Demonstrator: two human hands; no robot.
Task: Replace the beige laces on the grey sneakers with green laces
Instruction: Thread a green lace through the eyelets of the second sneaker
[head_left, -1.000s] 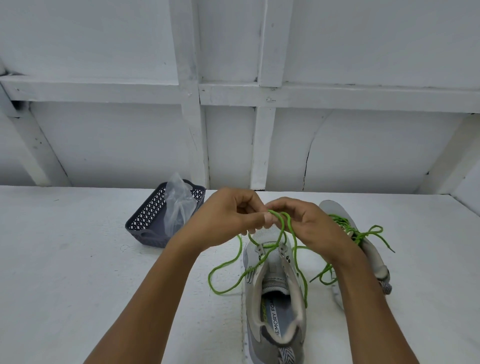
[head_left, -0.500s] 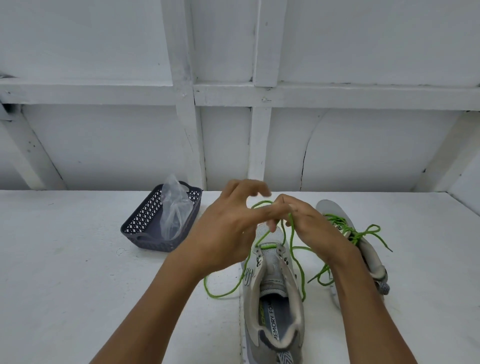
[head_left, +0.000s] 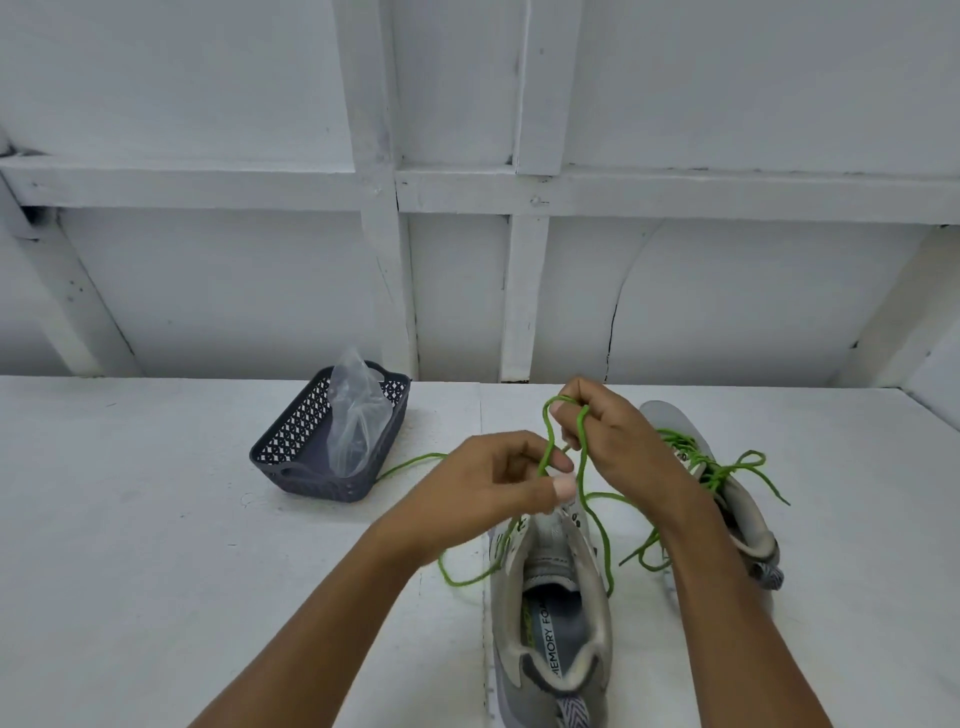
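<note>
REMOTE FEED, HEAD CAMERA: I watch the left hand (head_left: 488, 488) pinch a strand of the green lace (head_left: 581, 457) between thumb and forefinger. The right hand (head_left: 618, 441) curls its fingers round a raised loop of the same lace. Both grips are closed on it just above the tongue of the near sneaker (head_left: 550, 613), which stands heel toward the camera at the front of the desk (head_left: 156, 545). Loose lengths trail down either side of that shoe, and one end runs across the desk toward the basket (head_left: 322, 452).

I judge the job to be in its last stretch. The far sneaker (head_left: 727, 519), just right of the first and partly behind the right wrist, already wears a green lace finished in a bow (head_left: 714, 470). Green shows at the near shoe's top eyelets, and the hands hide the rest. What seems left is forming and tightening its knot. No beige lace shows anywhere I can see.

The dark lattice basket holds a clear plastic bag (head_left: 358, 415), contents unclear, and sits well to the left on the white-painted desk. Behind it rises a white panelled wall (head_left: 727, 301) with a thin crack.
</note>
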